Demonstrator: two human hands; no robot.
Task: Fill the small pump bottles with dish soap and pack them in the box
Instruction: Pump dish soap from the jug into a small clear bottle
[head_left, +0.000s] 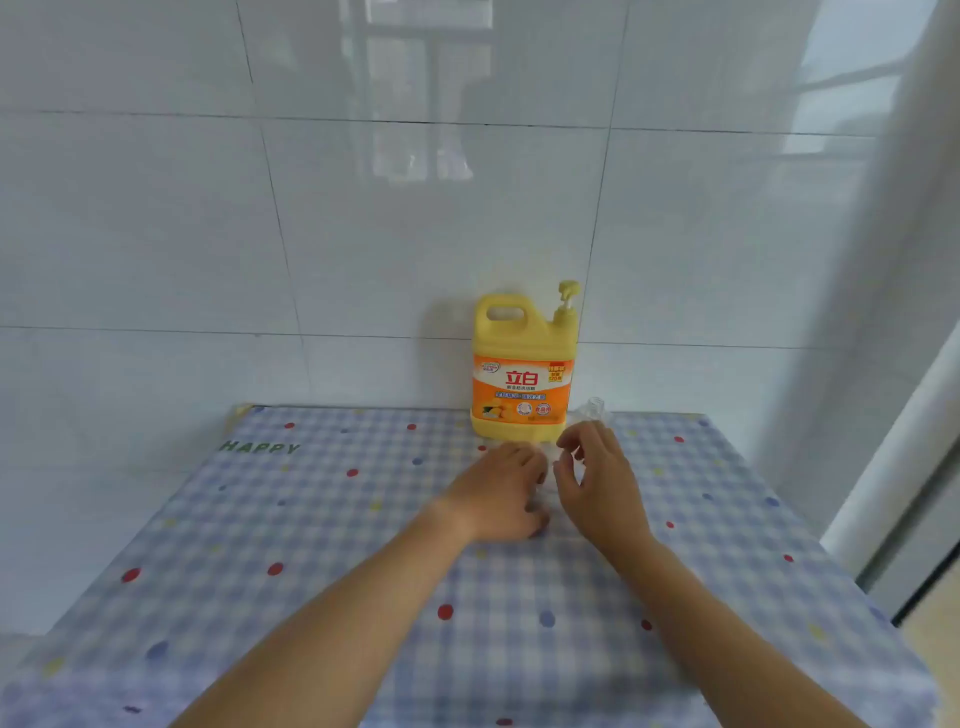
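- Against the tiled wall, at the back of the checked tablecloth, the yellow dish soap jug is stood upright, pump on top. No box is seen.
- Hands?
- Both are laid close together just in front of the jug. Left hand: palm down on the cloth, fingers curled; whether anything is held cannot be told, too blurred. Right hand: fingers curled, thumb and forefinger nearly met; something clear may be pinched, not confirmed.
- Small bottle?
- One small clear bottle is made out, seemingly upright, neck up, no pump seen on it. It is placed just right of the jug's base, directly beyond the right hand and partly hidden by it.
- Nearer hand?
- Right, clearly. Long axis is judged vertical, so a short forward reach and a side grip round the body are called for. Easily tipped if empty.
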